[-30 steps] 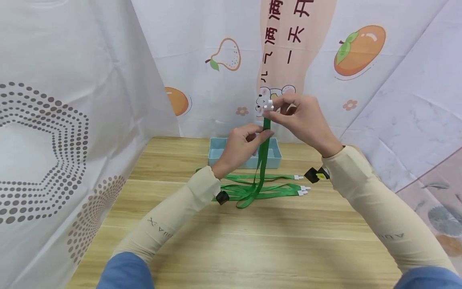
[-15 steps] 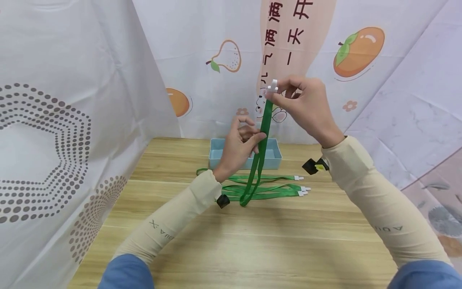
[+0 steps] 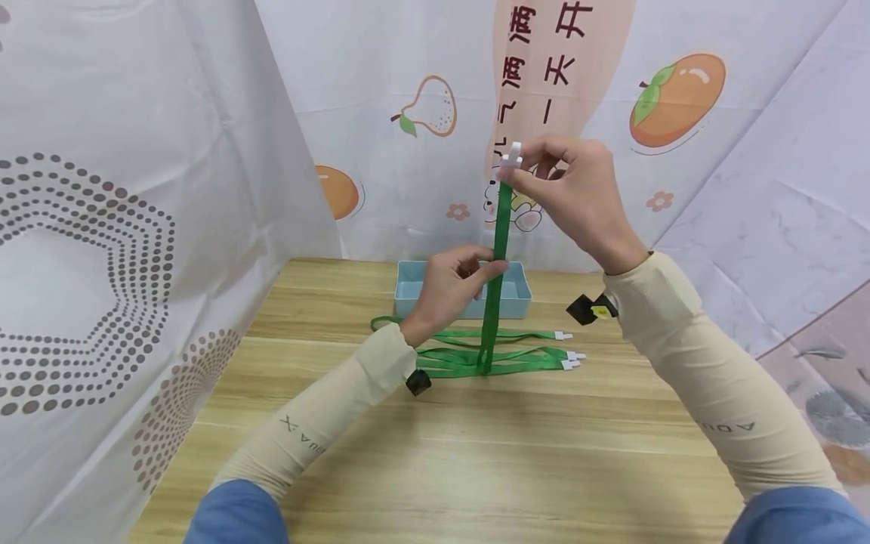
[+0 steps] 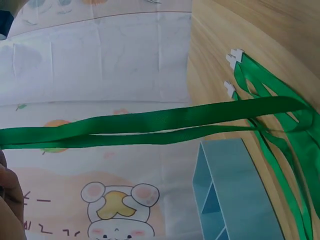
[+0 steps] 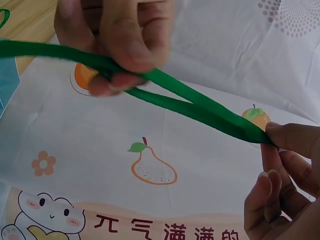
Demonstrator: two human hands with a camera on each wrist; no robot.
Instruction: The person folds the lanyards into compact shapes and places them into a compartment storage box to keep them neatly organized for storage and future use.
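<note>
A green lanyard (image 3: 501, 219) with a white plastic clip (image 3: 512, 156) at its top hangs upright above the table. My right hand (image 3: 574, 193) pinches it just under the clip, thumb against forefinger. Lower down, my left hand (image 3: 457, 283) holds both straps between thumb and fingers, seen closer as the left hand (image 5: 122, 40) in the right wrist view. The lower loop of the lanyard (image 4: 200, 114) reaches down to several green lanyards (image 3: 523, 366) laid flat on the table, their white clips pointing right.
Behind the left hand, a light blue divided box (image 3: 514, 306) stands near the back edge of the wooden table (image 3: 476, 461). A printed curtain (image 3: 381, 45) hangs behind it, and white cloth (image 3: 224, 166) covers the left side.
My right hand has risen with the clip, lifting the lanyard higher. The left hand loosened its fingers half a second ago and now closes round the straps; the hanging loop straightened.
</note>
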